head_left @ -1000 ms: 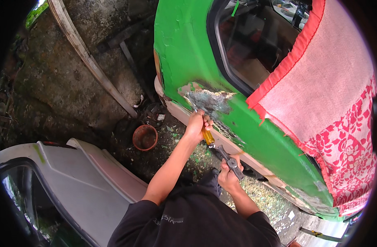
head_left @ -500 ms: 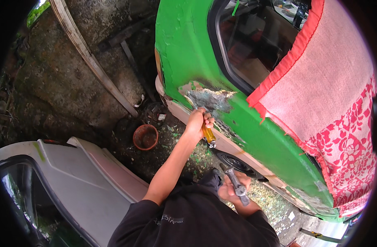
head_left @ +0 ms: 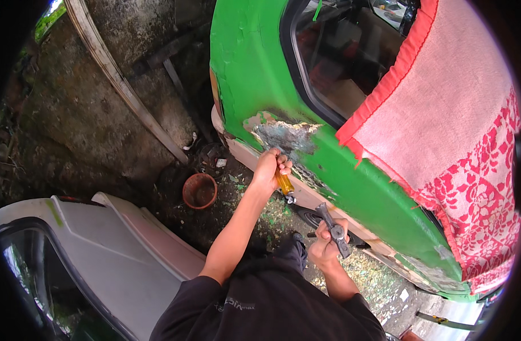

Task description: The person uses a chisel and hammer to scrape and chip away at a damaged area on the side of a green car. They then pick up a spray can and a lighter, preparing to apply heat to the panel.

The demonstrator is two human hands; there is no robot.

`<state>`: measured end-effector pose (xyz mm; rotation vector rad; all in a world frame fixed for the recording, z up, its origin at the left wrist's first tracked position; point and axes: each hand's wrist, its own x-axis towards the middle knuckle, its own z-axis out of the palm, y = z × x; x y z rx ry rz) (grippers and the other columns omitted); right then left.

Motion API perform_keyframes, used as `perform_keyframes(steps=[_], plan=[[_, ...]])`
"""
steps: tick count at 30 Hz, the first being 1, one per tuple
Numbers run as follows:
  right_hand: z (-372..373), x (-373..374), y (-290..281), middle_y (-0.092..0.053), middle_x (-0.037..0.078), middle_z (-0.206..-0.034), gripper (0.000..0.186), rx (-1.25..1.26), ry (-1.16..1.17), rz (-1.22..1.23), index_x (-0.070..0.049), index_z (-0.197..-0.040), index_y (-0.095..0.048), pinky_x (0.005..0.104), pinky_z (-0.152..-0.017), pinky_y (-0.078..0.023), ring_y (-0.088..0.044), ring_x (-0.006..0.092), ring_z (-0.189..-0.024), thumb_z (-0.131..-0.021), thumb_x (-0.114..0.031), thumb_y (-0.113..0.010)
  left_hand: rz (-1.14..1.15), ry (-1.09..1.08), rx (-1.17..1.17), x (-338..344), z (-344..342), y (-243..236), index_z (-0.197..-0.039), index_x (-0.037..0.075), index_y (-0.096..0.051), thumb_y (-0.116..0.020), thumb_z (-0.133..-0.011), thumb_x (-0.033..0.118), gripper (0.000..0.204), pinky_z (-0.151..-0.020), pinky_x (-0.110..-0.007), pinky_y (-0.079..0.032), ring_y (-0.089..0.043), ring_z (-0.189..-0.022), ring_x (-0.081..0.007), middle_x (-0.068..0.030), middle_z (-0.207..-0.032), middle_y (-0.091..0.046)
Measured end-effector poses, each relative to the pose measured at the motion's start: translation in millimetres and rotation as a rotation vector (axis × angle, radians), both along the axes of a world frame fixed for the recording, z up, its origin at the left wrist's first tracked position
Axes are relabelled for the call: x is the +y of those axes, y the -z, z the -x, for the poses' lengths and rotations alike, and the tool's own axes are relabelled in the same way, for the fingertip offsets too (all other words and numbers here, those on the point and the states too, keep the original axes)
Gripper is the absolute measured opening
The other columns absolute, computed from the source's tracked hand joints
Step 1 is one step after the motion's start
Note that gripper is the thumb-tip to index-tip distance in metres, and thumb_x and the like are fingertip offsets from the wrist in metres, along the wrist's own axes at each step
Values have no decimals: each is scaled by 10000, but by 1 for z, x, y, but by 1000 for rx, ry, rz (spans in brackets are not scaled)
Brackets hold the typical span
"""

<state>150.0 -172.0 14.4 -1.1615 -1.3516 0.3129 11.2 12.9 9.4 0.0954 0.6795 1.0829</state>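
Observation:
My left hand [head_left: 270, 168] grips a tool with an amber handle [head_left: 284, 183], its tip set against the green vehicle body [head_left: 246, 62] just below a patch of stripped bare metal [head_left: 286, 136]. My right hand [head_left: 326, 243] holds a dark metal hammer-like tool [head_left: 332, 228], raised a short way below and to the right of the amber handle. Green paint flakes [head_left: 275, 207] lie on the ground under both hands.
A red and pink patterned cloth [head_left: 442, 131] hangs over the vehicle's side at the right. A terracotta pot [head_left: 199, 190] sits on the dirt to the left. A detached white body panel [head_left: 84, 244] lies at lower left. A wooden strip [head_left: 121, 85] leans across the stones.
My right hand with the metal tool dropped away from the amber handle, then came back up toward it. My left hand stays on the amber-handled tool at the stripped patch.

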Motion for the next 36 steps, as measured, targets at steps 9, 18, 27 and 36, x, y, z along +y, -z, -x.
perform_keyframes(steps=[9,18,27,36], plan=[[5,8,9,-523,39,-565,271,-58,-31,46,-11,-875,-448,260,-459,-417,-508,130,-453,-902,-242,-586,6,-18,-34,11,10,11,-841,95,-352,-340,-977,115,139,-382,-243,-282,-347,-495,-120,-12,-608,-334],[23,33,28,-483,68,-530,236,-225,-60,229,-34,-903,-440,312,-410,-393,-517,155,-424,-898,-173,-631,-42,-4,1,12,7,14,-842,89,-332,-362,-958,101,121,-364,-215,-268,-286,-492,-92,0,-614,-306],[12,9,0,-472,34,-538,233,-2,10,131,-23,-897,-457,276,-451,-387,-474,127,-446,-914,-218,-583,-24,-20,29,2,6,5,-862,86,-345,-352,-959,92,97,-362,-212,-264,-286,-495,-90,6,-613,-297],[24,14,18,-535,68,-547,202,-203,-14,82,-16,-907,-456,291,-440,-401,-559,153,-471,-913,-172,-585,-38,22,-4,4,13,7,-837,87,-346,-354,-959,99,123,-357,-216,-258,-272,-487,-86,6,-611,-296]])
